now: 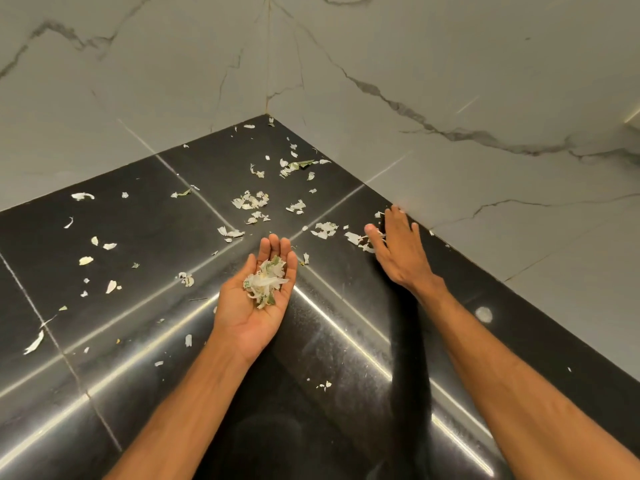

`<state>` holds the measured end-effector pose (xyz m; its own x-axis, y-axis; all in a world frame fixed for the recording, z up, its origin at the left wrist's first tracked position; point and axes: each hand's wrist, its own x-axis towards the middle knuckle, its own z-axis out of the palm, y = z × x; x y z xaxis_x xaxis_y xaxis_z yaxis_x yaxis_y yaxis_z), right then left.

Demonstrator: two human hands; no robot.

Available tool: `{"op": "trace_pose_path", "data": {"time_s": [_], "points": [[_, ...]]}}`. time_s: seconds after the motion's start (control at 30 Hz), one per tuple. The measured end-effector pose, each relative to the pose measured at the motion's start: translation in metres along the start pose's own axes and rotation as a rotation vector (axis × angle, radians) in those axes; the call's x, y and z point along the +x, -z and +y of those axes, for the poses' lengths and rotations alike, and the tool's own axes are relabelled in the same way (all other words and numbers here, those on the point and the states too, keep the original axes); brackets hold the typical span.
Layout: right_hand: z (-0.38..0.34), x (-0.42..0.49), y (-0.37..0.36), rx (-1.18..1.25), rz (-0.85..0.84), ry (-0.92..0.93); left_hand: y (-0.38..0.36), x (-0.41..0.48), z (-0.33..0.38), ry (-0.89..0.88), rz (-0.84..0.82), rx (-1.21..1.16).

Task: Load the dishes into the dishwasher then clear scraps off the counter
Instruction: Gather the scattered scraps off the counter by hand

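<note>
Now the left hand [256, 306] lies palm up at the middle of the frame, fingers together, nearly straight and lightly cupped, pointing toward the corner at upper centre. A heap of white and green scraps [265, 284] sits in its palm, its long axis running along the palm toward the fingers. Right of centre, the right hand [398, 251] is palm down, fingers spread apart, its fingertips among loose scraps [325, 230] just beside the marble wall [450, 81]. More of these lie scattered over the black counter [138, 341], pointing in no common direction.
</note>
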<state>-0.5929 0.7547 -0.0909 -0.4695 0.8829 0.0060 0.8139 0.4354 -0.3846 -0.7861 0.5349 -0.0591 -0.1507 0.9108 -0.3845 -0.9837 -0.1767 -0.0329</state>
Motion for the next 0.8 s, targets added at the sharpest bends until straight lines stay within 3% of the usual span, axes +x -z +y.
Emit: {"op": "trace_pose_path", "data": {"time_s": [0.17, 0.33, 0.53, 0.67, 0.73, 0.8], "points": [[-0.011, -0.034, 0.002, 0.160, -0.026, 0.147, -0.002, 0.005, -0.009, 0.017, -0.003, -0.002], [0.033, -0.043, 0.024, 0.114, 0.153, -0.020, -0.006, 0.010, -0.014, 0.011, -0.016, 0.001], [0.038, -0.042, 0.008, -0.027, 0.014, -0.064, -0.004, 0.009, -0.017, 0.017, -0.022, -0.001], [-0.002, -0.046, -0.001, 0.072, -0.112, 0.140, 0.000, 0.002, -0.011, -0.002, -0.008, 0.008], [-0.010, -0.042, 0.000, 0.098, -0.082, 0.213, 0.001, -0.003, -0.002, -0.022, -0.002, 0.010], [-0.009, -0.027, 0.002, 0.089, -0.017, 0.142, 0.005, -0.007, 0.009, -0.035, -0.006, 0.002]]}}
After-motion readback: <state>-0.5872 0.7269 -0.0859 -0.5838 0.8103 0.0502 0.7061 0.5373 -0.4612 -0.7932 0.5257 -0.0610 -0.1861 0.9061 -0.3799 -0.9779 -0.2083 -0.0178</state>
